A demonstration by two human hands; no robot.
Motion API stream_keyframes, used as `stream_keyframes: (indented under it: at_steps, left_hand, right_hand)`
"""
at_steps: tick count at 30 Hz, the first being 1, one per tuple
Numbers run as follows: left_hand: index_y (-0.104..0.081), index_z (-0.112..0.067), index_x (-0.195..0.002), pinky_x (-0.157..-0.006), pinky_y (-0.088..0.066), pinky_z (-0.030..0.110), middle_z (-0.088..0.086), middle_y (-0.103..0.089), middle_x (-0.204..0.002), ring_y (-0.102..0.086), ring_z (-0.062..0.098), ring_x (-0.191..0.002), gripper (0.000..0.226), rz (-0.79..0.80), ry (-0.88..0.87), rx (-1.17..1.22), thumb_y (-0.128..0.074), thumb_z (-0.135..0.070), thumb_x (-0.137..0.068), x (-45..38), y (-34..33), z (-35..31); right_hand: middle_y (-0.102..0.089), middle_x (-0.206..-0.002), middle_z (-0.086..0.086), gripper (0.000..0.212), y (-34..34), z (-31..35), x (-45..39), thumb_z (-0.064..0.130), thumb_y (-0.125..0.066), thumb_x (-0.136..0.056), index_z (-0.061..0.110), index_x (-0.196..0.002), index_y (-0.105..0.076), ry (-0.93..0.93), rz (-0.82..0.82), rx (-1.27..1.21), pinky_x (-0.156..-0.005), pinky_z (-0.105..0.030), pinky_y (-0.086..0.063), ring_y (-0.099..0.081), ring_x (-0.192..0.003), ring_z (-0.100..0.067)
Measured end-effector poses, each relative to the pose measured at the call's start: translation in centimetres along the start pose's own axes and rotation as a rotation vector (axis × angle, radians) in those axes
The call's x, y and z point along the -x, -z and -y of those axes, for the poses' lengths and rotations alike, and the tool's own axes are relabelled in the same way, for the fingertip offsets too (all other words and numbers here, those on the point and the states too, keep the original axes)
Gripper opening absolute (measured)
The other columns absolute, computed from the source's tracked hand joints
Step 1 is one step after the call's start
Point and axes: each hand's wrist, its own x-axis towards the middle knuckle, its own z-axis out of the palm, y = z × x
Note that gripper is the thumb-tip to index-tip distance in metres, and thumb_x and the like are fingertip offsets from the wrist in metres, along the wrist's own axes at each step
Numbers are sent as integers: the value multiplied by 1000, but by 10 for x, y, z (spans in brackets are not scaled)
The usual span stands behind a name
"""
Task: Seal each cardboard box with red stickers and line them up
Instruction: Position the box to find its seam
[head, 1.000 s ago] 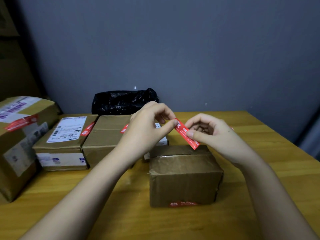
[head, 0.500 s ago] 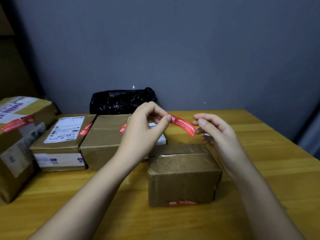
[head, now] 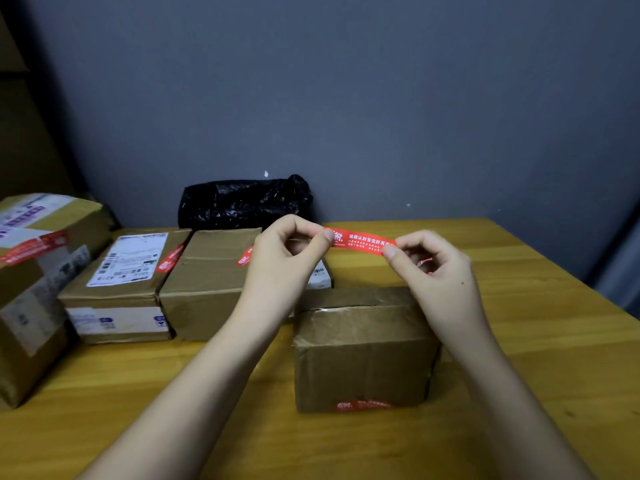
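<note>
Pinching red sticker (head: 360, 241) taut in both hands above centre box (head: 363, 344), seemingly top unsealed; left-frame boxes (head: 207, 282) stickered.

Large box (head: 38, 289) cut off at left edge; white-labelled box (head: 320, 271) mostly hidden behind left hand (head: 280, 261).

Both forearms bare to the frame edge; no sleeves, watch, rings or gloves in view. Left hand (head: 282, 261): short, unpainted nails. Right hand (head: 433, 271): short nails likewise, two small dark moles on its back.
</note>
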Motion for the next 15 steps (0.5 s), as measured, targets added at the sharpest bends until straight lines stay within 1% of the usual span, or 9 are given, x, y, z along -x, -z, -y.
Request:
stream_keyframes:
  at_steps: [2, 5, 7, 8, 10, 12, 15]
  left_hand:
    - [-65, -8, -79, -66, -43, 21, 9, -63, -74, -53, 14, -70, 12, -12, 4, -4, -67, -17, -86, 1, 0, 1]
    - [-66, -13, -74, -67, -47, 23, 4, -67, -75, -57, 14, -69, 14, -53, -29, -90, -69, -22, -85, 4, 0, 3]
    - [-66, -20, -70, -65, -46, 28, -5, -66, -74, -58, 9, -67, 16, -105, -98, -250, -69, -29, -83, 9, 0, 6]
    - [-64, -22, -68, -63, -45, 27, -8, -64, -73, -57, 6, -67, 19, -138, -153, -361, -69, -33, -83, 11, 0, 7]
    - [-59, -23, -66, -64, -41, 28, -10, -59, -72, -55, 6, -66, 23, -174, -279, -580, -67, -37, -83, 16, 1, 8]
    - [-51, -25, -65, -65, -39, 29, -11, -53, -71, -55, 9, -64, 26, -157, -376, -739, -65, -38, -83, 18, 2, 8]
    - [-42, -29, -67, -65, -34, 27, -12, -46, -70, -54, 13, -61, 23, -118, -448, -875, -54, -41, -83, 22, 4, 7]
  right_hand:
    - [-55, -71, 4, 9, 2, 2, -1, 16, -68, -86, 16, -78, -65, -5, 0, -6, -60, -10, -36, -46, -64, -2]
    - [-54, -67, 6, 16, 6, 6, 0, 16, -67, -88, 16, -73, -62, -18, 24, 20, -59, -12, -36, -46, -64, -5]
    - [-52, -66, 6, 18, 9, 9, 2, 16, -65, -88, 14, -72, -61, -30, 53, 38, -60, -14, -37, -46, -65, -6]
    - [-52, -67, 5, 18, 11, 10, 4, 16, -65, -89, 13, -72, -60, -38, 71, 41, -59, -14, -37, -46, -65, -6]
    - [-51, -68, 1, 18, 13, 12, 6, 17, -63, -89, 11, -72, -59, -68, 118, 34, -59, -17, -36, -45, -64, -6]
    - [-49, -68, -2, 20, 16, 12, 7, 18, -62, -89, 9, -72, -58, -109, 166, 45, -60, -20, -36, -44, -64, -8]
    - [-47, -67, -5, 25, 18, 9, 8, 21, -61, -90, 9, -69, -53, -146, 222, 108, -61, -30, -34, -42, -63, -10]
